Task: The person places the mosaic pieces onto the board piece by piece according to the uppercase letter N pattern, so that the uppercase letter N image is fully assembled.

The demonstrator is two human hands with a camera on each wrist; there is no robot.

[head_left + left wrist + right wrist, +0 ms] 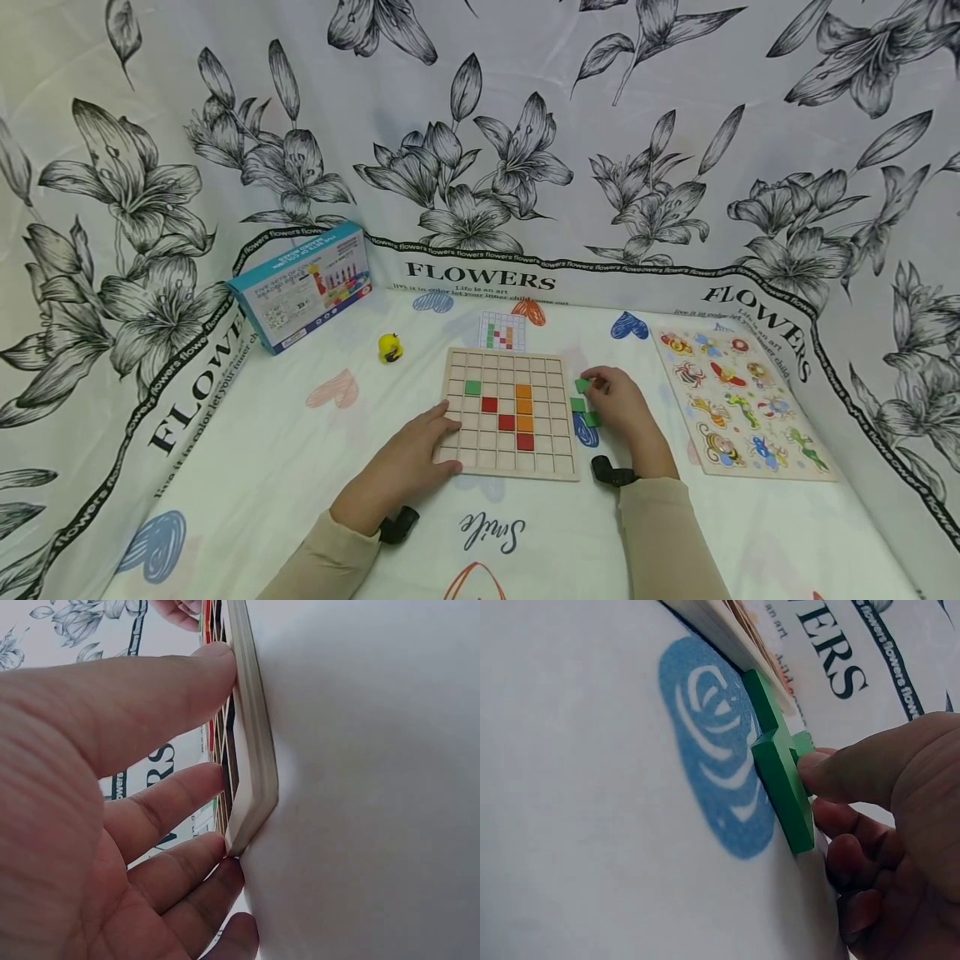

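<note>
A wooden grid board (480, 458) lies on the cloth, with one green tile (472, 387), several red tiles (525, 442) and several orange tiles (523, 406) in its squares. My left hand (412, 450) rests at the board's lower left corner, thumb on the front edge and fingertips against the left side. Beyond the board's right edge, my right hand (618, 404) pinches a small green square tile (582, 386) between thumb and fingers. Two more green tiles (784, 791) lie beside that hand, close to the board. A printed pattern card (517, 320) lies behind the board.
To the right is a wooden puzzle board (705, 429) with colourful insect pieces. A yellow toy duck (390, 347) sits at the left, in front of a blue and white box (307, 287). The white cloth (262, 467) has printed hearts; a flowered curtain (465, 125) hangs behind.
</note>
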